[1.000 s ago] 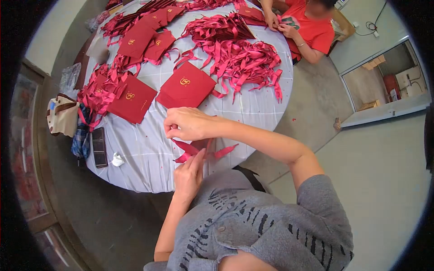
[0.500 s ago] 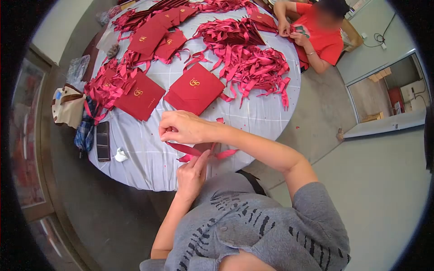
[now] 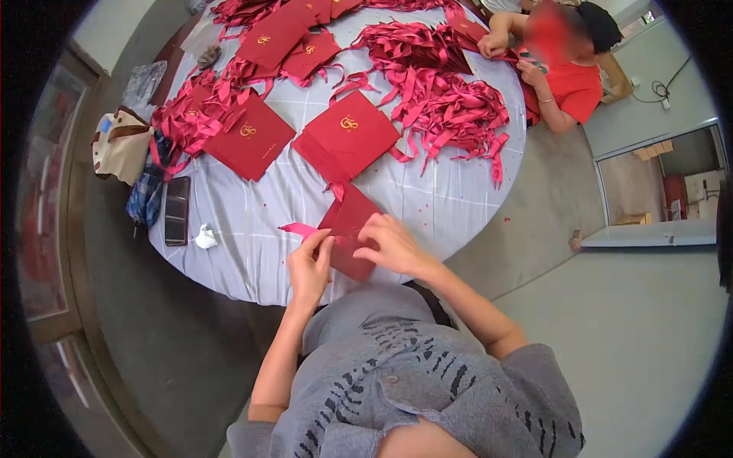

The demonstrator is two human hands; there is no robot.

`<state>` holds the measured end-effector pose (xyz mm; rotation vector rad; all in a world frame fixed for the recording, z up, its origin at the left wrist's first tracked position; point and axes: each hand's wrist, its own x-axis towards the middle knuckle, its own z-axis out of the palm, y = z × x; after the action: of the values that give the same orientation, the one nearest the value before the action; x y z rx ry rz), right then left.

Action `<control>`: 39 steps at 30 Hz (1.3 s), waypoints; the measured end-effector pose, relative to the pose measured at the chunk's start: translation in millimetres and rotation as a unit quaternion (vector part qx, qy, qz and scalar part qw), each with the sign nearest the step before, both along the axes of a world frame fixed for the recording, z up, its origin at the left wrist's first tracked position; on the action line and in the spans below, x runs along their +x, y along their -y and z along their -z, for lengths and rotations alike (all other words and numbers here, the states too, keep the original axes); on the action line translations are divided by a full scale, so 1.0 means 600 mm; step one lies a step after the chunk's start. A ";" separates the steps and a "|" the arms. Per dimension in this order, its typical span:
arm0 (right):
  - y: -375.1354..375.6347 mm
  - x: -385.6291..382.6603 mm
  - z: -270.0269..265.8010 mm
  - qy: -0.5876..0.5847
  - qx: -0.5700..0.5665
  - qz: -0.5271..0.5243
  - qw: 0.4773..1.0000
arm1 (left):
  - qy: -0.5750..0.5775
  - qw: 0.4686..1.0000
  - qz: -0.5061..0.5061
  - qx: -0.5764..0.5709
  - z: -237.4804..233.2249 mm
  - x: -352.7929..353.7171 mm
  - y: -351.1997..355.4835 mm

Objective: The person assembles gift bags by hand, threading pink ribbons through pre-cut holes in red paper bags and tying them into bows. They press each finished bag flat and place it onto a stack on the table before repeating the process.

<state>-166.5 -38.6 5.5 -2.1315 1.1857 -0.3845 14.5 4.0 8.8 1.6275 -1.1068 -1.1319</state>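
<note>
In front of my body lies a dark red paper bag (image 3: 350, 263), turned at an angle near the table's front edge. My left hand (image 3: 309, 267) is at its left side, thumb and forefinger pinched on a pink-red ribbon (image 3: 298, 229) whose free end sticks out to the left. Over the right part of the bag hovers my right hand (image 3: 393, 246), its fingers curved and apart, slightly blurred, with nothing visible between them. Just beyond, a stack of red bags (image 3: 347, 136) with a gold emblem rests on the cloth, another red bag (image 3: 252, 137) to its left.
Heaps of ribbon (image 3: 450, 107) and more red bags (image 3: 279, 38) cover the far side of the round table (image 3: 252, 252). A phone (image 3: 177, 211), a crumpled white tissue (image 3: 205, 237), an umbrella (image 3: 146, 191) and a cream bag (image 3: 122, 145) are at left. A person in red (image 3: 576, 88) works at the far right.
My right hand has come down from the upper left to the bag's right side, without the ribbon it was pulling. The bag now lies more exposed. My left hand remains low beside it.
</note>
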 end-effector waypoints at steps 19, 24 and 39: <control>0.005 -0.111 -0.006 0.230 0.212 0.194 0.930 | 0.151 0.988 0.021 -0.014 0.098 0.052 0.047; 0.014 -0.069 -0.012 0.390 0.147 0.257 0.872 | 0.161 0.986 -0.001 -0.046 0.096 0.047 0.046; 0.014 0.007 -0.006 0.535 0.287 0.171 0.776 | 0.285 0.929 0.128 -0.201 0.091 0.020 0.107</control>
<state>-162.2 -46.7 9.0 -0.8466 0.7928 -1.0579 26.4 -60.0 -45.7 1.5395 -1.8349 -0.5212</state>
